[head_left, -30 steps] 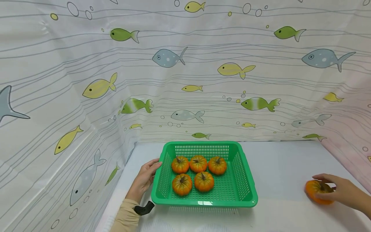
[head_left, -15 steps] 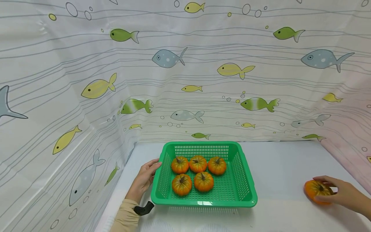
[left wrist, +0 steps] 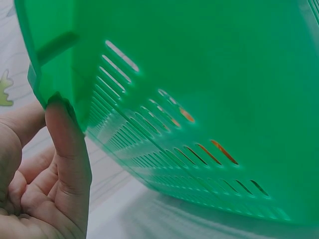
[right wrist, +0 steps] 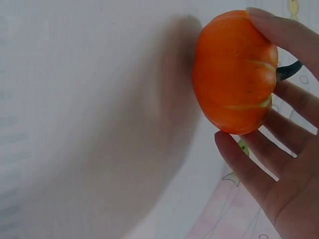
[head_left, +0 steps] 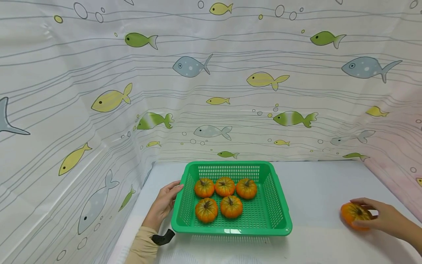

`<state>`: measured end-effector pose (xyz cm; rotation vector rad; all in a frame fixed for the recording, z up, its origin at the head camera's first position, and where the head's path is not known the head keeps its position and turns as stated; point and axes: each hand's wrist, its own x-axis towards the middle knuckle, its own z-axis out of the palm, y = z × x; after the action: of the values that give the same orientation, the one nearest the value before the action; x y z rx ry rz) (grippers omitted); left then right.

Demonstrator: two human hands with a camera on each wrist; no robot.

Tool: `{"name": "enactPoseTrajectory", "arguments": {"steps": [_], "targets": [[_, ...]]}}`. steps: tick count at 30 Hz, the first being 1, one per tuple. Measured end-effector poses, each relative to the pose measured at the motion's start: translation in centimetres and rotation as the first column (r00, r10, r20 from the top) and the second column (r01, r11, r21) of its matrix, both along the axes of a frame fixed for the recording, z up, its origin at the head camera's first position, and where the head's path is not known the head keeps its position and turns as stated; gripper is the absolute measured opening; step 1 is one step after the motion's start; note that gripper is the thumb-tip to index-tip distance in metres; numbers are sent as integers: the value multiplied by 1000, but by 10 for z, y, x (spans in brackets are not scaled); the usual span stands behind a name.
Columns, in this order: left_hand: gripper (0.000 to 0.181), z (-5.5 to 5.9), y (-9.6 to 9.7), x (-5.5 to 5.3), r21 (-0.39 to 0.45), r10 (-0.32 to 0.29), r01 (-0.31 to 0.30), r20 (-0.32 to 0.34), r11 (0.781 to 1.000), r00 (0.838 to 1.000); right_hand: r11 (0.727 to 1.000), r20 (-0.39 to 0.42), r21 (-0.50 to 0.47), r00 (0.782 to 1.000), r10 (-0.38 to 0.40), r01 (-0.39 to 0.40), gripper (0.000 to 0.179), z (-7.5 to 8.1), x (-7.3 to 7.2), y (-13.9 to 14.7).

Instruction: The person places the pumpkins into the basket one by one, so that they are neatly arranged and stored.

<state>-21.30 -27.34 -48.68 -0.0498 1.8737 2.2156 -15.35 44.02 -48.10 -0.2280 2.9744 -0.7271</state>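
Note:
A green plastic basket with slotted walls stands on the table in the head view. Inside it, small orange pumpkins sit in a back row of three, the middle one among them, and a front row of two. My left hand grips the left rim; the left wrist view shows its fingertips at the basket's edge. Far to the right, my right hand holds another pumpkin from above. In the right wrist view, the thumb and fingers span this pumpkin, its dark stem toward the palm.
A white table carries the basket. Behind and at both sides hangs a white sheet printed with fish and wavy lines. A black strap circles the left wrist below a beige sleeve.
My right hand has shifted slightly left with the pumpkin in its grasp. The left hand still grips the rim, and the basket and its pumpkins stay in place.

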Motion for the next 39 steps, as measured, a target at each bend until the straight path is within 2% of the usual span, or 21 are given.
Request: {"name": "enactPoseTrajectory", "arguments": {"steps": [8,16,25,31,39], "targets": [[56,-1,0,0,-5,12,-12,4,1000,1000,1000,10,5,1000,27,-27,67,5,-5,-12],[57,1,0,1,0,-1,1,-1,1000,1000,998,37,-15,997,62,-61,68,19,-10,-34],[57,1,0,2,-6,0,0,-7,1000,1000,986,-61,-64,987,150,-154,62,29,-13,-59],[57,0,0,2,-28,8,-9,-8,1000,1000,982,-19,-61,984,176,-177,64,36,-18,-74],[57,1,2,1,-40,18,-18,1,999,1000,975,-21,-73,978,208,-209,65,43,-23,-90]]}}
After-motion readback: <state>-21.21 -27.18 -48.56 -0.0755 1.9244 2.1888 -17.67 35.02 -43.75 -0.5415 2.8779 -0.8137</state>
